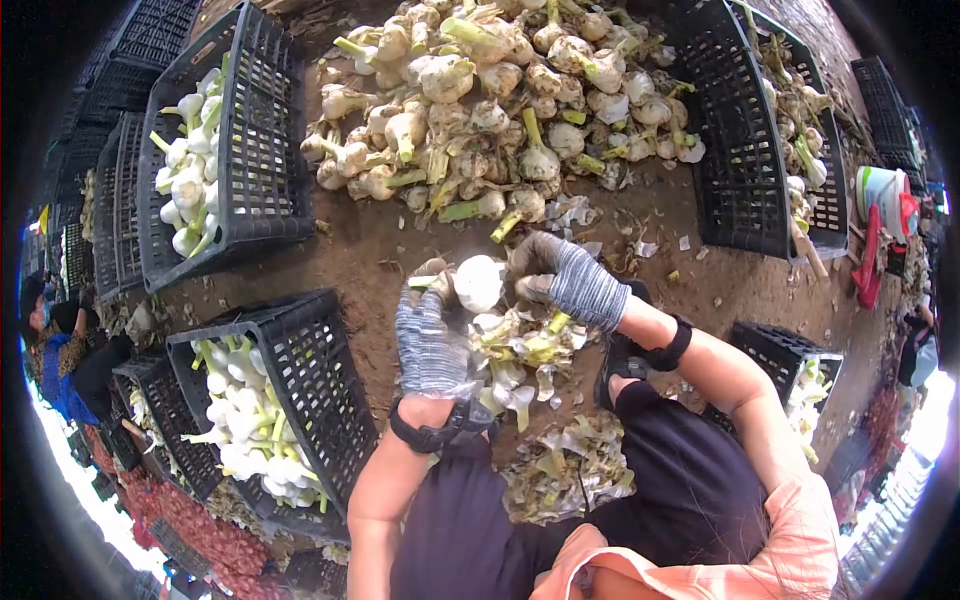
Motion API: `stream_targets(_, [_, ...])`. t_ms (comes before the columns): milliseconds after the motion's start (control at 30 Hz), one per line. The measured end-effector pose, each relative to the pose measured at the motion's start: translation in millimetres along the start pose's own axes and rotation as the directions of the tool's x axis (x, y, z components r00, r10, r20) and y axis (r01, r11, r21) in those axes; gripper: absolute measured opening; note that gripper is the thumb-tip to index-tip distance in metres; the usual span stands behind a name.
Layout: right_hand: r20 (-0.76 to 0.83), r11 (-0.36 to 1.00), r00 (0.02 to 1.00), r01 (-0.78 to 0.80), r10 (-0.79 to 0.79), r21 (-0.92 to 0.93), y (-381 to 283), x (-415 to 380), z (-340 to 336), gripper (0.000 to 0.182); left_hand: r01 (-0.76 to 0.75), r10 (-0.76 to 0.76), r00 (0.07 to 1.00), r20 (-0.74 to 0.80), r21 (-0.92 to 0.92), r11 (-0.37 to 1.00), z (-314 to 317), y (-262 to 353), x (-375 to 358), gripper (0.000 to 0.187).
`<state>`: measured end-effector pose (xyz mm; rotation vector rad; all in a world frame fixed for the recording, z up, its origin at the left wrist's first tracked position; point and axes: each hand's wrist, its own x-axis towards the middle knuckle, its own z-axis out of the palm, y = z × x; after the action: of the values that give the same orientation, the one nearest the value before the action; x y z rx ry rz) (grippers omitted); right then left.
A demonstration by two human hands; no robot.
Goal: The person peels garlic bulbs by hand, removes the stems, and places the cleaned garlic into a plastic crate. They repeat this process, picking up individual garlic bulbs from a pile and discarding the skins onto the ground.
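Observation:
In the middle of the head view, a white garlic bulb [478, 283] sits in the fingers of my left hand [430, 335], a bit of green stem showing at the left. My right hand [578, 282] is just right of the bulb, fingers curled and thumb drawn in; what they pinch, if anything, is hidden. Both hands wear grey knitted gloves. Below them lie trimmed garlic pieces and peeled skins [525, 350]. A large heap of unpeeled, soil-stained garlic [490, 120] spreads over the ground ahead.
Black crates of cleaned garlic stand at upper left [265, 150] and lower left [320, 370]. Another crate [745, 150] is at upper right, a smaller one [770, 345] at right. A white bucket [882, 200] stands far right. A person [75, 345] sits at far left.

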<state>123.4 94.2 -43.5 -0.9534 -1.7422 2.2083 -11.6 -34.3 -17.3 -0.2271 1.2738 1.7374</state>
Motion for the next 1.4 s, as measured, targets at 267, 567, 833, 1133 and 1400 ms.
stream_targets(267, [0.014, 0.459, 0.999, -0.012, 0.052, -0.888, 28.4, -10.6, -38.0, 0.028, -0.354, 0.594, 0.792, -0.137, 0.69, 0.631, -19.0, 91.4, -76.4, 0.02])
stream_targets(567, [0.476, 0.007, 0.86, 0.486, -0.186, -0.874, 58.0, 14.9, -41.3, 0.038, 0.007, 0.802, 0.509, 0.312, 0.931, -0.366, -57.0, 128.6, -106.6, 0.037])
stream_targets(833, [0.009, 0.931, 0.995, 0.098, -0.102, -0.353, 85.7, 35.2, -49.6, 0.041, -0.407, 0.246, 0.91, 0.335, 0.838, 0.364, -22.1, 23.8, -28.5, 0.069])
stream_targets(1133, [0.02, 0.989, 0.999, 0.028, -0.026, -0.146, 13.1, -3.8, -26.6, 0.04, -0.257, 0.025, 0.889, 0.456, 0.456, 0.852, 10.2, -29.6, 13.5, 0.076])
stream_targets(1400, [-0.026, 0.925, 0.993, 0.1, -0.117, -0.366, -13.1, 4.0, -25.6, 0.029, -0.619, 0.215, 0.778, 0.591, 0.661, 0.424, 9.6, -29.3, 13.2, 0.074])
